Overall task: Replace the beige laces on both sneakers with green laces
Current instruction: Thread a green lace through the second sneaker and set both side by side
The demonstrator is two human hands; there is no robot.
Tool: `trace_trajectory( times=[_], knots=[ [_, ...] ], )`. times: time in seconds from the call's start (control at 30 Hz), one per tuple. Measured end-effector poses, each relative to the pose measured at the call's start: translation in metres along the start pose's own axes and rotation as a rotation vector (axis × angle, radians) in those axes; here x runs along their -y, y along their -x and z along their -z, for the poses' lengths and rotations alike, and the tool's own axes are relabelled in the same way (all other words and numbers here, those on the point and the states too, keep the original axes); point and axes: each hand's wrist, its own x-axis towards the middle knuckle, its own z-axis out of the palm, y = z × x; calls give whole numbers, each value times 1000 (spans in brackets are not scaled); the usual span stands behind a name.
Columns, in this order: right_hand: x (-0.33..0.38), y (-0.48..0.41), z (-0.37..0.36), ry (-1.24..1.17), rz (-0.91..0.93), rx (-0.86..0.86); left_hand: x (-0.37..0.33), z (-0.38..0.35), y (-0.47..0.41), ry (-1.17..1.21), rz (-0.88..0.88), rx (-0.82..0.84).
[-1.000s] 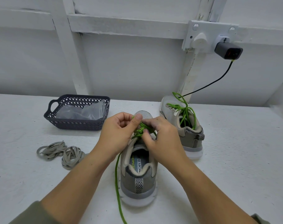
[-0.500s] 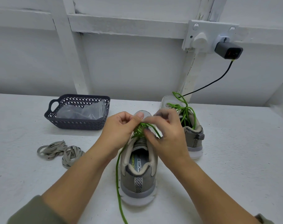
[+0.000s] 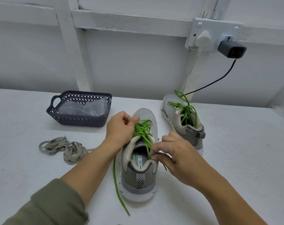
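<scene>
A grey sneaker (image 3: 140, 179) stands heel toward me at the centre of the white table, its eyelets threaded with a green lace (image 3: 143, 129). My left hand (image 3: 120, 129) grips the lace at the left side of the lacing. My right hand (image 3: 175, 153) pinches the other lace end over the shoe's opening, near the heel. A loose green lace tail (image 3: 116, 181) trails down the table left of the shoe. The second sneaker (image 3: 183, 119), laced in green, sits at the back right. Two bundles of beige laces (image 3: 65, 148) lie at the left.
A dark plastic basket (image 3: 79, 117) holding a clear plastic bag stands at the back left. On the wall behind are a socket with a dark charger (image 3: 232, 49) and a black cable (image 3: 219, 78) running down toward the far sneaker.
My right hand has moved from the top of the lacing back toward me, drawing the green lace end over the shoe's opening. My left hand has stayed at the lacing.
</scene>
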Motion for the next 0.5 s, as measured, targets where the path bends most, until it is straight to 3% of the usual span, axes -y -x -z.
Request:
trace_trajectory(
  times=[0.17, 0.27, 0.37, 0.43, 0.5],
  knots=[
    [4, 0, 6, -87, -159, 64, -5, 12, 5, 46, 36, 129],
    [10, -2, 10, -224, -273, 92, -14, 32, 12, -153, 20, 230],
    [14, -8, 15, -380, -503, 37, -16, 52, 20, -248, 163, 367],
    [13, -11, 19, -298, -621, 174, -17, 63, 26, -291, 246, 511],
    [13, -11, 20, -185, -659, 348, -15, 72, 28, -408, 214, 627]
  ],
)
